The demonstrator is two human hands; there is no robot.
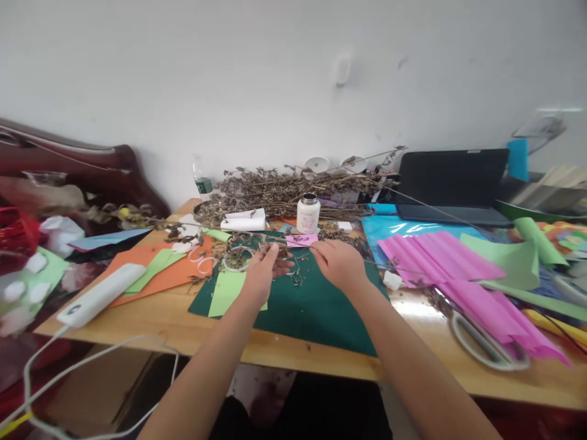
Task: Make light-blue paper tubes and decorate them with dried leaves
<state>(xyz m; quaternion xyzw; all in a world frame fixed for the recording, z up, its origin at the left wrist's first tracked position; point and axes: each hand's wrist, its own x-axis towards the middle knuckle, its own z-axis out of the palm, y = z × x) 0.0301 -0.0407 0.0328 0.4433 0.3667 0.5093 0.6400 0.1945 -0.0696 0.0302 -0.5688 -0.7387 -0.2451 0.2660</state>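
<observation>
My right hand (340, 264) is closed in a pinch on a thin dried plant stem (302, 242) that runs roughly sideways over the table. My left hand (265, 270) curls loosely round the leafy part of the stem, thumb up, with crumbled dry leaves about its fingers. Under both hands lies a dark green sheet (316, 311) with a light green paper (224, 294) on it. A white ring (237, 259), like a tape roll, sits left of my left hand amid leaf bits. Just beyond the hands stands an uncapped white bottle (308, 215).
A heap of dried stems (275, 186) lies along the wall. Pink crepe paper (440, 256), scissors (486, 348) and an open laptop (454, 183) are on the right. Orange paper (169, 269) and a white power strip (101, 294) with a trailing cord are on the left.
</observation>
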